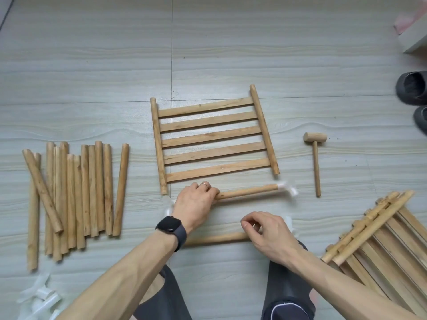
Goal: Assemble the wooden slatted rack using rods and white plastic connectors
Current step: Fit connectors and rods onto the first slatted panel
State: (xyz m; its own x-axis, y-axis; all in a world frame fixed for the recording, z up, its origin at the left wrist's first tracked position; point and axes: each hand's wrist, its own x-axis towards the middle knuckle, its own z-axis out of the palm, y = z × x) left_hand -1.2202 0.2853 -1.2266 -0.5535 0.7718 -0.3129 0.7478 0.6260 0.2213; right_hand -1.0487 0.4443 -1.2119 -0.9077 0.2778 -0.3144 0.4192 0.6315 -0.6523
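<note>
Rod lies crosswise just below the panel, parallel to its slats, with the connector on its right end near the panel's right corner. Left hand wraps the rod's left end; right hand curls over the nearer rod, grip hidden

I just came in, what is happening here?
A person on the floor is joining wooden parts. The left hand grips a rod with a white connector on its other end, beside a slatted panel. The right hand curls over the end of a nearer rod; its grip is unclear. Spare rods and a mallet lie nearby.
</note>
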